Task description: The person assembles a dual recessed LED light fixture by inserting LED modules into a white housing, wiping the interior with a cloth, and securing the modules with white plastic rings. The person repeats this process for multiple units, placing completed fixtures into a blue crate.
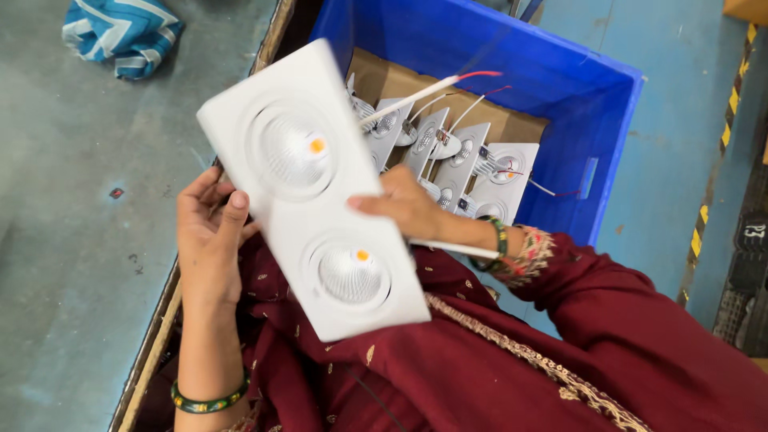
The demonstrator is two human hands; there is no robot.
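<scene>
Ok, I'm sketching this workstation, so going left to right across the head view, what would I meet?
Blue-and-white striped cloth → left hand → white twin-lamp panel → right hand → blue crate holding more white lamp fittings → yellow-and-black floor tape.

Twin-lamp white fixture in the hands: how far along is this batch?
Done, apparently: several similar white fixtures stand filed in the cardboard-lined blue crate. In hand: the twin-lamp fixture, left hand at one edge, right hand at the other, face up. Left: it is not yet in the crate; remaining count not visible.
</scene>
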